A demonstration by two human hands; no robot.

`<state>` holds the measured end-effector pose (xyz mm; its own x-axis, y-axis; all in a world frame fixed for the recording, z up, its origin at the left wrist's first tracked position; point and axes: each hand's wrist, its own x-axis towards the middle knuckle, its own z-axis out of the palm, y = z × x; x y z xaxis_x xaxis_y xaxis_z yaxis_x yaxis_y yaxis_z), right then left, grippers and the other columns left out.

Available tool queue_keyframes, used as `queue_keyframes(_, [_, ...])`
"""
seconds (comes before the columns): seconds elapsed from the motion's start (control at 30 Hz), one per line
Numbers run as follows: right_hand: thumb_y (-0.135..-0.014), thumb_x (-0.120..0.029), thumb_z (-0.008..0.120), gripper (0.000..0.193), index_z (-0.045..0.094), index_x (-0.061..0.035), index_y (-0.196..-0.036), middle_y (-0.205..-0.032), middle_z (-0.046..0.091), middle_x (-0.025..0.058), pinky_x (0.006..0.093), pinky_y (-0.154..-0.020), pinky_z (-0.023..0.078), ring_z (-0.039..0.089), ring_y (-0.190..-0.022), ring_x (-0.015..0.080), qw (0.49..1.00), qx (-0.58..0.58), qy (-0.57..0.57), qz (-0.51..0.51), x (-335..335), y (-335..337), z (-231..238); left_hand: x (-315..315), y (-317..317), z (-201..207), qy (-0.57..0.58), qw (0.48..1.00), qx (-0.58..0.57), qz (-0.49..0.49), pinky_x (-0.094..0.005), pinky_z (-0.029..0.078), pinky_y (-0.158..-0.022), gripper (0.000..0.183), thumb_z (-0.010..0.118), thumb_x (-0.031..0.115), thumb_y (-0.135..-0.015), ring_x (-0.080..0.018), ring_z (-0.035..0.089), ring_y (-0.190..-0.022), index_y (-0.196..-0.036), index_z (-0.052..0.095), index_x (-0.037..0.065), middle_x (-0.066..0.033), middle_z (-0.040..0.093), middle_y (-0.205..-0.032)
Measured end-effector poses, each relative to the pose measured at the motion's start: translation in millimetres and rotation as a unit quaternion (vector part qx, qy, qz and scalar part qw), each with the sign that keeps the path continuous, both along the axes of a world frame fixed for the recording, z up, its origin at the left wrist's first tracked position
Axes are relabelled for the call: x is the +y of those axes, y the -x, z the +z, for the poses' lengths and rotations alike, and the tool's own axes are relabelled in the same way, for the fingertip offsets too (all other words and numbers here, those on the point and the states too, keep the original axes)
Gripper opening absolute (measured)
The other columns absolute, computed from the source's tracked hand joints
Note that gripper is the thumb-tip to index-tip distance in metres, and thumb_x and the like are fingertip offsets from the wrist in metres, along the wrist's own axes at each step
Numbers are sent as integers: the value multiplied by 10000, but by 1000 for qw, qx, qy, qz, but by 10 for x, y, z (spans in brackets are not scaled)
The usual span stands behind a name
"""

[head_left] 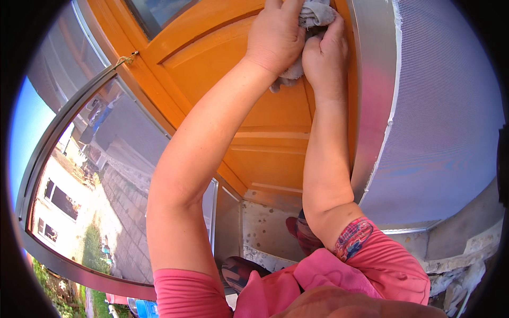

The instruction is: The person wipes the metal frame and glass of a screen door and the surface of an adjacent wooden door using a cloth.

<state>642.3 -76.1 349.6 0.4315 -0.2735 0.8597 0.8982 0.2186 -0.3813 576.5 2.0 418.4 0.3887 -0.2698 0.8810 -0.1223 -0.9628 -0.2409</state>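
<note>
"How many hands are at the grip?"
"Two: the left hand and the right hand."
"Rags there?"
"One grey rag."
"Behind it?"
"One orange panelled door."
"Either side?"
"One metal-framed glazed panel left of the grip, one mesh screen right."

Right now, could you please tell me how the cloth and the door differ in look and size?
The cloth is grey, while the door is orange. The cloth is crumpled into soft folds; the door looks rigid, with moulded panels. The cloth is far smaller than the door.
</note>
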Motion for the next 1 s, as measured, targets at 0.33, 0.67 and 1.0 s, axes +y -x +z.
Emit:
queue_keyframes(0.33, [-818, 60, 477, 536, 483, 6, -1351, -1166, 631, 165, 381, -879, 519, 626, -914, 255, 998, -15, 6, -58, 6, -97, -14, 148, 62, 267, 20, 1000, -11, 12, -535, 524, -893, 402, 548, 41, -870, -498, 627, -1033, -1271, 530, 33, -292, 637, -1134])
queue_keyframes(0.67, [-791, 12, 527, 244, 611, 50, -1017, -887, 663, 205, 455, -759, 520, 643, -815, 380, 994, -43, -9, -103, -38, 49, -31, -59, 33, 277, -59, 995, -49, 57, -561, 535, -753, 327, 614, 68, -859, -476, 642, -875, -1177, 538, 64, -250, 604, -1046])
queue_keyframes(1.0, [-842, 50, 538, 464, 470, 34, -1301, -1218, 603, 165, 344, -849, 490, 554, -779, 196, 995, -63, 16, -76, -52, -67, -75, 370, 147, 547, -92, 987, -54, 117, -579, 518, -800, 322, 563, 109, -908, -512, 626, -912, -1204, 463, 32, -284, 618, -1052])
